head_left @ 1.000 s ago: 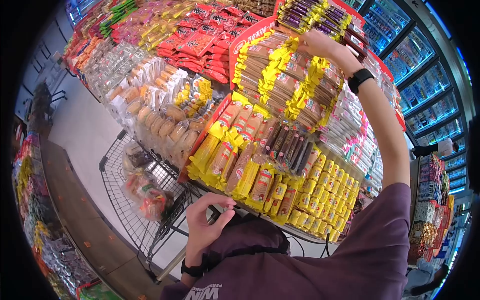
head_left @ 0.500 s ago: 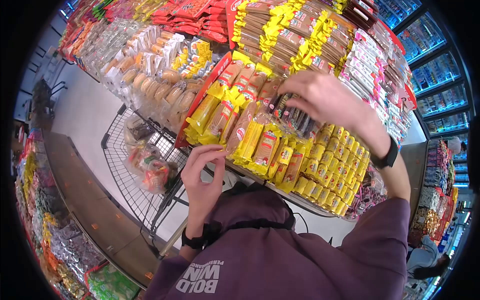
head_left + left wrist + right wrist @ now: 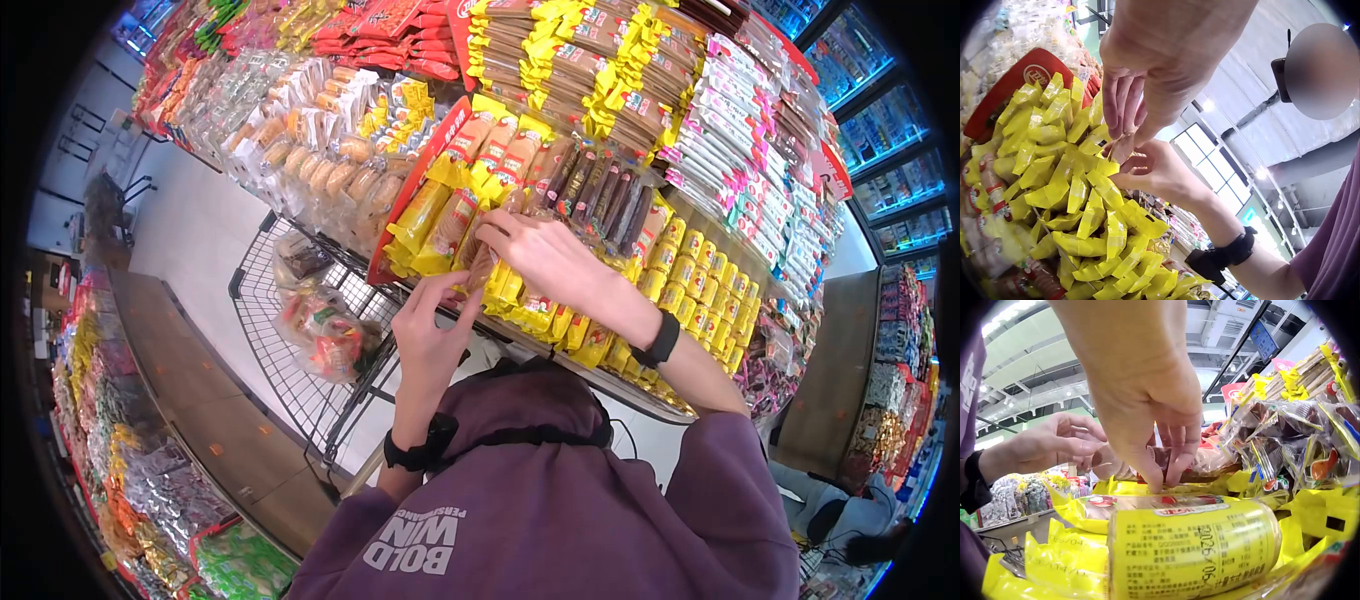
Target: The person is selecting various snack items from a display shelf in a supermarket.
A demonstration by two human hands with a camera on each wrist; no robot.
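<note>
Both hands meet over the yellow-ended snack packs at the display's front left. My left hand (image 3: 432, 325) pinches the near end of a brownish snack roll in clear wrapping (image 3: 483, 264). From the other side, my right hand (image 3: 550, 262) has its thumb and fingertips bent down onto the far part of the same roll. In the right wrist view the clear wrapper (image 3: 1109, 464) stretches between the two hands. Part of the roll is hidden by fingers. Yellow snack packs (image 3: 1069, 162) lie crowded right below, and a yellow printed pack (image 3: 1194, 547) lies close under the right hand.
A red divider (image 3: 418, 190) borders the section on the left, with bagged round cakes (image 3: 345, 180) beyond it. Dark wrapped sticks (image 3: 600, 195) and small yellow rolls (image 3: 700, 280) lie to the right. A wire cart (image 3: 270, 330) with bagged goods stands at the left.
My right hand has come down from the upper bins, across the dark sticks, to the roll beside my left hand. The left hand has moved forward from an empty-looking pinch onto the roll.
</note>
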